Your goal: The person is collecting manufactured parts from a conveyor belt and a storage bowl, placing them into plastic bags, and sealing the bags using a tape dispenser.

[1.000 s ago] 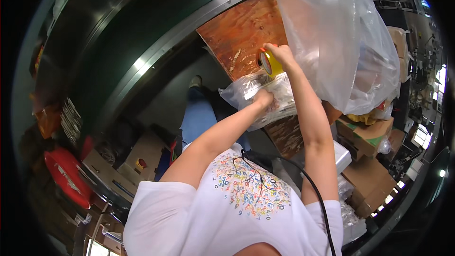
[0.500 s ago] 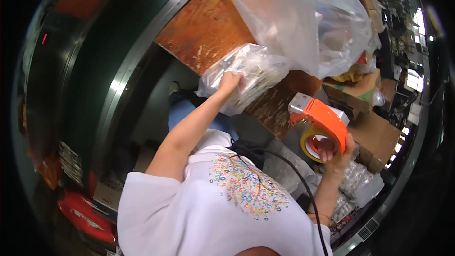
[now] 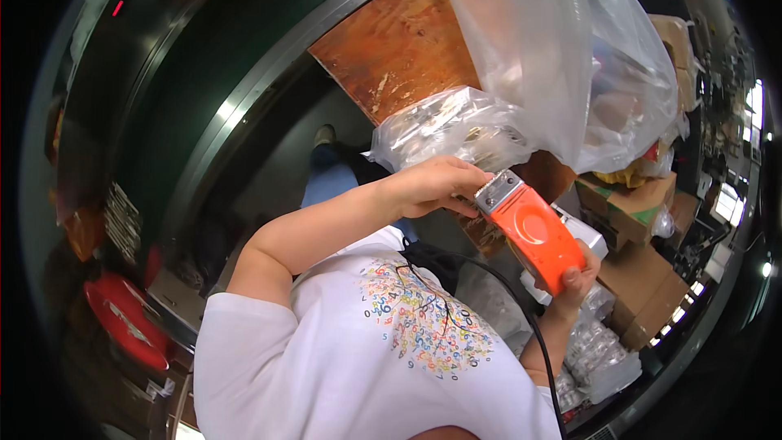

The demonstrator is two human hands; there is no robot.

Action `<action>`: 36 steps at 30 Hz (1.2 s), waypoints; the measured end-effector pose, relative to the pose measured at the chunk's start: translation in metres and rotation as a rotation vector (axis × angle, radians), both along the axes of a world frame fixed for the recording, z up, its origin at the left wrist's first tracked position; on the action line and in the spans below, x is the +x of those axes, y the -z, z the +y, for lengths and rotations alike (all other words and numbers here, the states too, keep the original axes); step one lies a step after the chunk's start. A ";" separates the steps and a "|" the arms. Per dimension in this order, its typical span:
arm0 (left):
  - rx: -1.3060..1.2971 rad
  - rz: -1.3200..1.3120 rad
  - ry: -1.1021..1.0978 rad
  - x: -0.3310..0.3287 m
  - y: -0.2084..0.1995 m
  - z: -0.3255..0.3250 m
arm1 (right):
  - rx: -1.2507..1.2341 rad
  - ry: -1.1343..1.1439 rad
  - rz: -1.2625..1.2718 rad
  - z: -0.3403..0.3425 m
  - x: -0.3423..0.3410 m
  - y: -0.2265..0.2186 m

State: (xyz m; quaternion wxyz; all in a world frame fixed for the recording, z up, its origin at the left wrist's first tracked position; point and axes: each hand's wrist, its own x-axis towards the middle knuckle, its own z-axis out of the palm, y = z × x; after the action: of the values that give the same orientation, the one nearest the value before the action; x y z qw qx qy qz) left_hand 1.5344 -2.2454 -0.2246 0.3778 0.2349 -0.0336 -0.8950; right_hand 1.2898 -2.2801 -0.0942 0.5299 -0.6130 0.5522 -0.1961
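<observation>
My right hand point(image 3: 575, 279) grips the lower end of an orange tape dispenser point(image 3: 533, 232), held tilted in front of my chest. My left hand point(image 3: 436, 185) is curled at the dispenser's toothed metal end, thumb and fingers pinched together there; what lies between them is too small to see. Just above my left hand, a small clear plastic bag point(image 3: 448, 126) stuffed with shiny items rests on the edge of a worn orange-brown wooden top point(image 3: 391, 49). A large clear plastic bag point(image 3: 554, 49) bulges over that top to the right.
Cardboard boxes point(image 3: 639, 200) are stacked at the right, with clear packets point(image 3: 603, 350) heaped below them. A black cable point(image 3: 505, 277) runs down over my white shirt. A dark curved metal frame point(image 3: 212, 106) borders the top on the left, and a red object point(image 3: 122, 318) lies at the lower left.
My right hand brought the orange dispenser from the right up toward my chest. My left hand came off the small clear bag and met the dispenser's metal end.
</observation>
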 end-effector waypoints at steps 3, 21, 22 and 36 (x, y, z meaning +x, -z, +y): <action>0.024 0.055 -0.069 0.009 0.004 0.004 | 0.050 -0.053 -0.035 -0.007 0.000 0.011; 0.033 0.397 -0.220 0.028 0.049 0.025 | -0.012 -0.272 0.059 -0.023 0.085 0.013; 0.051 0.334 -0.225 0.032 0.051 0.027 | -0.011 -0.274 0.061 -0.025 0.082 0.014; 0.030 0.067 -0.115 0.063 0.045 0.014 | -0.099 -0.277 -0.027 -0.021 0.095 0.025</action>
State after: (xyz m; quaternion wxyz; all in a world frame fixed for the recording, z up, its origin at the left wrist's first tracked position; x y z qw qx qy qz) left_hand 1.5977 -2.2311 -0.2695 0.4262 0.2118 0.0061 -0.8795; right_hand 1.3852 -2.3013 -0.1195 0.5284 -0.7059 0.4450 -0.1563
